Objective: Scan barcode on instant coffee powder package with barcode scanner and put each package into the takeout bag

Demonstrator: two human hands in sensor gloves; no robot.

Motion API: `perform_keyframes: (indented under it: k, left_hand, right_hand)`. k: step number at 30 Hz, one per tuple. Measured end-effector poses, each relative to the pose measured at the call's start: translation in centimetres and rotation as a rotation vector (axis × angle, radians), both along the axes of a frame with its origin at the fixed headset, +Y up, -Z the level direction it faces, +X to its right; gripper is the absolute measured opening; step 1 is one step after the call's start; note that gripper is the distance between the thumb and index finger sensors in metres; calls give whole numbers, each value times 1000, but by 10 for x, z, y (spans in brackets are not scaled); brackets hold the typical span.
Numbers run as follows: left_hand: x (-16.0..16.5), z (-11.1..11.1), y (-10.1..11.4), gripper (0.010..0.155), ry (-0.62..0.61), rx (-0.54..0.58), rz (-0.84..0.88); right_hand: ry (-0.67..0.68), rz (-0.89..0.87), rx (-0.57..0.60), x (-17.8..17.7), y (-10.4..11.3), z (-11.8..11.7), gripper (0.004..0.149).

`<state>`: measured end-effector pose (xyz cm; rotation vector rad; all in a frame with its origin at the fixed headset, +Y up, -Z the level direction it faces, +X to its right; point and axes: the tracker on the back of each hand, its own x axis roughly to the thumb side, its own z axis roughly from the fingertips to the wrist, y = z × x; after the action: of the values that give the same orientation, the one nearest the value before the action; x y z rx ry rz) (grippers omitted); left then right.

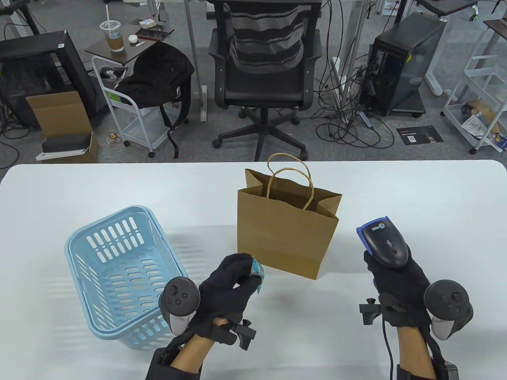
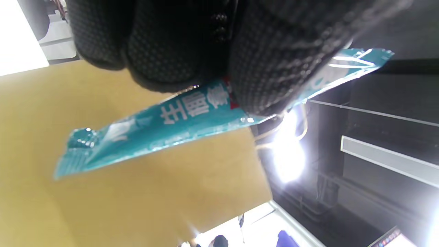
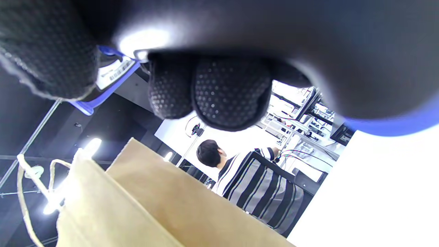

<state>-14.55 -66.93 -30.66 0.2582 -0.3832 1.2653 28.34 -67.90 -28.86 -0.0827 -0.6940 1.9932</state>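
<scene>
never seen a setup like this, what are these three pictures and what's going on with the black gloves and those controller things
These are a person's two hands in black sensor gloves. The controller-like objects are trackers strapped to the backs of the hands, not held.

The table view looks down from above at a white table. The other two pictures come from small cameras on each wrist, tilted, so the gloved fingers hang in from the top.

On the table stand a brown paper takeout bag with twine handles and a light blue plastic basket, which looks empty.

The left hand pinches a teal instant coffee sachet just in front of the bag. The right hand grips a black and blue barcode scanner.
</scene>
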Motion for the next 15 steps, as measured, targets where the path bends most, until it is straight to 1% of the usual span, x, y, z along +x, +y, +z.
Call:
perform_keyframes:
  k: [2, 6, 8, 10, 11, 13, 15]
  left_hand:
    - [-2, -5, 17, 43, 0, 7, 50]
    - [-5, -15, 64, 44, 45, 93, 102]
    - [-6, -20, 89, 45, 98, 133, 117]
    - [-5, -28, 106, 45, 138, 159, 124]
    - [-5, -34, 112, 45, 153, 130, 119]
    - [-3, -43, 119, 45, 160, 108, 135]
    - [-3, -52, 124, 45, 211, 100, 111]
  right_hand:
    - [-4, -5, -8, 2, -2, -1, 55]
    - [-7, -14, -13, 4, -3, -2, 55]
    - [-4, -22, -11, 4, -3, -1, 55]
    - [-1, -26, -10, 4, -3, -1, 55]
    - [0, -27, -10, 3, -3, -1, 55]
    - [2, -23, -12, 3, -3, -2, 55]
    - [1, -22, -14, 3, -3, -2, 55]
